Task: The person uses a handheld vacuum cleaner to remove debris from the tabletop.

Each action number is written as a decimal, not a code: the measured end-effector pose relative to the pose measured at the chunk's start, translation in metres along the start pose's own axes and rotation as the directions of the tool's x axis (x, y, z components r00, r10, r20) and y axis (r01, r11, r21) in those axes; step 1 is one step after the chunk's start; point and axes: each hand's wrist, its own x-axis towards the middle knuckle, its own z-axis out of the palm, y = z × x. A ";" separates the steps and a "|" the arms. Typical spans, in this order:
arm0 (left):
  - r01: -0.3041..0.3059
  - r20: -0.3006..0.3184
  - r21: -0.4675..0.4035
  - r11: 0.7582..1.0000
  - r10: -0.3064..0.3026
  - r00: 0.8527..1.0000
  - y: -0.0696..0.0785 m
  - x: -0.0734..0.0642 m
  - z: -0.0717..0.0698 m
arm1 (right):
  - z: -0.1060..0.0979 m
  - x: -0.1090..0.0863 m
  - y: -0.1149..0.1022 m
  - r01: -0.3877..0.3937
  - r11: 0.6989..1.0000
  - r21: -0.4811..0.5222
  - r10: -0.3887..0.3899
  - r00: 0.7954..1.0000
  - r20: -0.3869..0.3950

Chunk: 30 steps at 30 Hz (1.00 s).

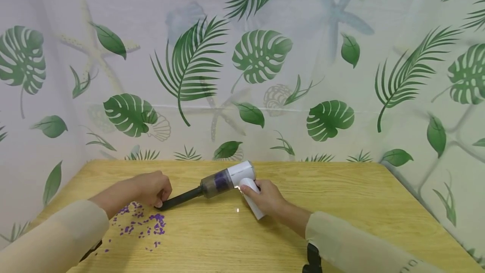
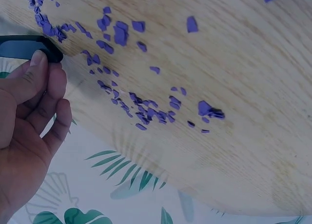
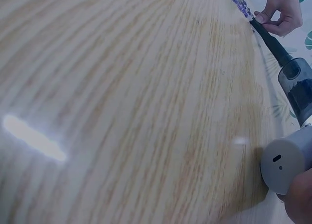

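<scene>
A white handheld vacuum cleaner (image 1: 241,172) with a smoky clear dust cup (image 1: 217,183) lies slantwise over the wooden table. My right hand (image 1: 268,197) grips its handle (image 1: 251,201). At the other end, my left hand (image 1: 152,188) pinches the tip of the long black nozzle (image 1: 182,198) between thumb and fingers, as the left wrist view shows at the nozzle's end (image 2: 24,47). Small purple paper scraps (image 1: 158,224) are scattered beside and in front of that tip. Purple matter also shows inside the dust cup. In the right wrist view, only part of my right hand (image 3: 300,197) appears.
The wooden table (image 1: 341,205) reaches back to a leaf-patterned curtain (image 1: 261,108), which also hangs at both sides. Scraps spread over the table's left part, with a few stray ones (image 1: 153,245) nearer the front. Light glares off the tabletop in the right wrist view.
</scene>
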 end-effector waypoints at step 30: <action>-0.066 0.045 -0.045 0.997 0.068 0.997 0.023 -0.007 0.001 | -0.011 -0.021 0.005 -0.010 0.999 0.040 0.008 0.999 0.046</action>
